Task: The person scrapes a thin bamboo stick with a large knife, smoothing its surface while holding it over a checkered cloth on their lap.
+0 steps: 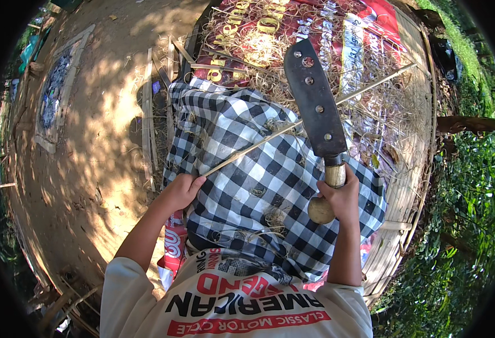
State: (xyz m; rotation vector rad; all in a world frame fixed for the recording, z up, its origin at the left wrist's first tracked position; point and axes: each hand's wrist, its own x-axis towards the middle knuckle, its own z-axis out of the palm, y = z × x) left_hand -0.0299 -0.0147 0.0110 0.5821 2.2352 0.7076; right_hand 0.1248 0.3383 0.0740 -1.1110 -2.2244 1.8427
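Nearest, just below the black-and-white checkered cloth, is a printed white T-shirt. At the cloth's left edge, the fingers of the left hand pinch one end of a thin bamboo strip, which slants up over the cloth and beyond its far right. Over the cloth's right side, the fingers of the right hand wrap the wooden handle of a broad-bladed knife; its blade points past the cloth's far edge, crossing before the strip, whether touching I cannot tell. Beyond the cloth, curled shavings litter a red printed banner.
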